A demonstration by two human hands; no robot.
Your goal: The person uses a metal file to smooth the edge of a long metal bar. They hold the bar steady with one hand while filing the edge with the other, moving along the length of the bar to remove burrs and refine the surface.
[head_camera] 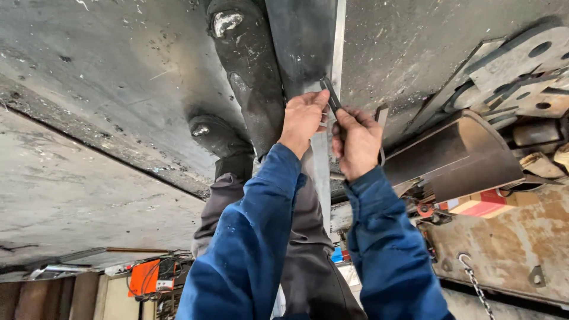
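My left hand (pixel 302 118) presses on the long metal strip (pixel 320 172); my right hand (pixel 355 142) pinches a thin dark tool (pixel 332 98) closed. I should keep it steady along the strip edge.

Both your blue-sleeved arms reach forward, close together. Your left hand (pixel 302 117) has its fingers curled, thumb pressed forward; your right hand (pixel 357 141) is closed in a pinching grip just beside it.
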